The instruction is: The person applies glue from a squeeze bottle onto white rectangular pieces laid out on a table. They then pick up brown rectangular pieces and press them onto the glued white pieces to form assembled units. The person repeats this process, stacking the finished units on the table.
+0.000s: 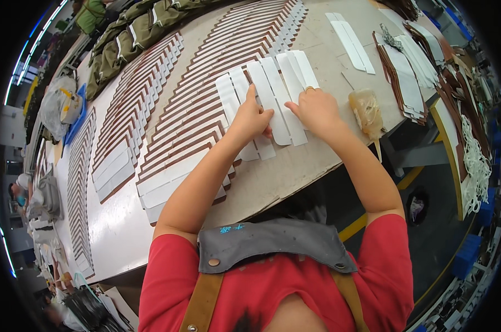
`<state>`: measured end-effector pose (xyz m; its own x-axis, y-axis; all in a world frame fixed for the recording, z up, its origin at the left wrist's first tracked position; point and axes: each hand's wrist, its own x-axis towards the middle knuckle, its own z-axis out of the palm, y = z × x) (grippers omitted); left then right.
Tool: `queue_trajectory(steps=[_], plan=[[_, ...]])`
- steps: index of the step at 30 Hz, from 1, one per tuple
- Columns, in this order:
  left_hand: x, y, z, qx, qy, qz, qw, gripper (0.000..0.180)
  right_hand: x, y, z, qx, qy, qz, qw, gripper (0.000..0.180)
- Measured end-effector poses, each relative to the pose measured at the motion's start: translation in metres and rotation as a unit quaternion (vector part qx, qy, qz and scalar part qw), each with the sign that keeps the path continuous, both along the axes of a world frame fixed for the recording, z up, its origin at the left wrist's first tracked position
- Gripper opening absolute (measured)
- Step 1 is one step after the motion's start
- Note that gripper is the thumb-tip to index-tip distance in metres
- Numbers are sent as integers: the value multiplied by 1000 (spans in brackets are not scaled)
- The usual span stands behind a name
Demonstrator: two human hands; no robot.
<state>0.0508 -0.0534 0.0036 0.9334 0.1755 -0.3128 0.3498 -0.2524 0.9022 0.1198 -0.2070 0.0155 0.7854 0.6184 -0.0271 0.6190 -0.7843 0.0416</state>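
Several white flat strips (pixel 270 83) with rounded ends lie side by side in front of me, overlapping at their right end. My left hand (pixel 251 117) rests on the left strips, index finger stretched forward and thumb apart; it grips nothing visible. At the right end, my right hand (pixel 319 110) has its fingers curled over fanned strips (pixel 300 66), with the thumb out to the left. Its fingertips are partly hidden. Just left of these strips runs a long row of overlapping white pieces with brown edges (pixel 189 122).
More overlapping rows (pixel 131 113) cover the table's left side. Olive-green fabric (pixel 123 50) lies at the back left. A wrapped yellowish block (pixel 366 113) sits right of my right hand. Beyond are two white strips (pixel 351 43) and brown-edged stacks (pixel 402 77). The table's edge (pixel 283 193) is near me.
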Motion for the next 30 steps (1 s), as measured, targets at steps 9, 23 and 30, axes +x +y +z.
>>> queue_trajectory(steps=[9, 23, 30], plan=[[-2, 0, -3, 241, -64, -60, 967, 66, -2, -16, 0, 24, 20, -2, 999, 27], [-4, -42, -27, 453, -258, -249, 816, 36, 9, -42, 5, 54, -21, -29, 998, 17], [0, -47, -32, 480, -246, -268, 798, 44, 28, -62, 13, 172, -31, -98, 980, 18]])
